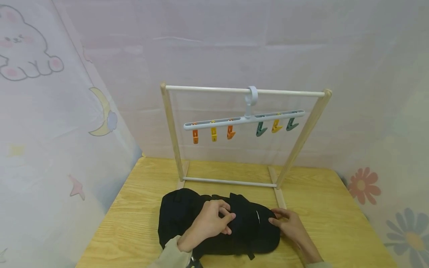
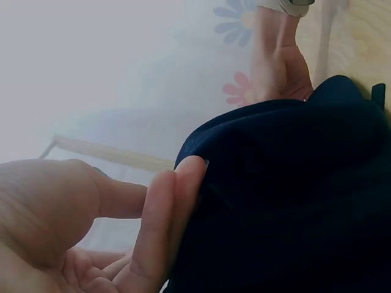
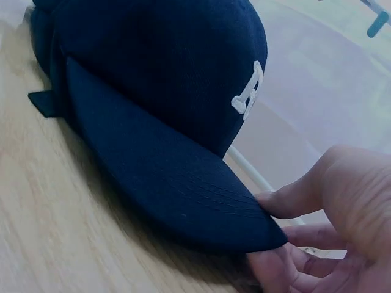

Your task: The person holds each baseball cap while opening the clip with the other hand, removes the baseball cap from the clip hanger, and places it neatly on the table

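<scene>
In front of the wooden rack (image 1: 246, 137), the left hand (image 1: 207, 223) grips dark caps (image 1: 218, 223) on the surface (image 1: 335, 208) while the right hand (image 1: 288, 223) pinches a brim (image 3: 177, 183).

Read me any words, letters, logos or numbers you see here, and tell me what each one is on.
White embroidered mark on the front of the dark cap: seen at a slant, too unclear to read.
Clip hanger, wooden rack, printed curtains: no text, only drawings.
</scene>
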Action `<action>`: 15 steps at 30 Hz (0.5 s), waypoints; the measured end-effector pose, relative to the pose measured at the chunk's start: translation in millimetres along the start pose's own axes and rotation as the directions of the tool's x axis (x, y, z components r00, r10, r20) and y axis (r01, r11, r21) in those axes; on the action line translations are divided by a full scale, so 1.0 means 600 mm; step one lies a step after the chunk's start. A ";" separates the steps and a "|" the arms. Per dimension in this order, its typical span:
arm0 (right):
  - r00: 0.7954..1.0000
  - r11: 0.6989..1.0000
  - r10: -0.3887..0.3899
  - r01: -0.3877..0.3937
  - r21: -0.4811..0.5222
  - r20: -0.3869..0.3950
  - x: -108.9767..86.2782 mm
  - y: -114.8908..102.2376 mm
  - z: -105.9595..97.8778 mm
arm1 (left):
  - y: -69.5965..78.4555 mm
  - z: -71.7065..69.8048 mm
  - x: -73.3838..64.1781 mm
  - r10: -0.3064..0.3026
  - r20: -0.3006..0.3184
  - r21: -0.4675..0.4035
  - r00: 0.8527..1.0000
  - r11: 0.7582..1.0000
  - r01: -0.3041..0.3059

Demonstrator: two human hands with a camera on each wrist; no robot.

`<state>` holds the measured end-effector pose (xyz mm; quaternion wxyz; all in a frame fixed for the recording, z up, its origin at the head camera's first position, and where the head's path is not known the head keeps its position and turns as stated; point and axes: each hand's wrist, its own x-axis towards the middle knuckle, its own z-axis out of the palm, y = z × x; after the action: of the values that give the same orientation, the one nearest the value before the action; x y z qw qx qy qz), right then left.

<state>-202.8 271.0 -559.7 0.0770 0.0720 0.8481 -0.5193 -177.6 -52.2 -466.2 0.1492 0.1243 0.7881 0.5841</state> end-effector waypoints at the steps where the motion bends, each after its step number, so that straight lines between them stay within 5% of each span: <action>1: 1.000 0.999 -0.016 0.016 -0.036 0.001 0.001 0.000 -0.001 | -0.001 -0.001 0.000 0.003 0.004 0.010 1.000 1.000 -0.003; 7: 0.987 0.954 -0.160 0.161 -0.251 0.024 0.002 0.000 -0.001 | -0.002 -0.013 0.001 0.015 0.019 0.059 1.000 0.998 -0.016; 15: 0.971 0.923 -0.226 0.238 -0.302 0.072 0.000 -0.006 -0.006 | 0.005 -0.033 -0.001 0.069 0.022 0.095 0.997 0.993 -0.071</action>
<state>-203.8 272.7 -554.6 0.0406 -0.0511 0.9196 -0.3873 -184.5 -69.2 -457.7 0.1298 0.1642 0.8088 0.5495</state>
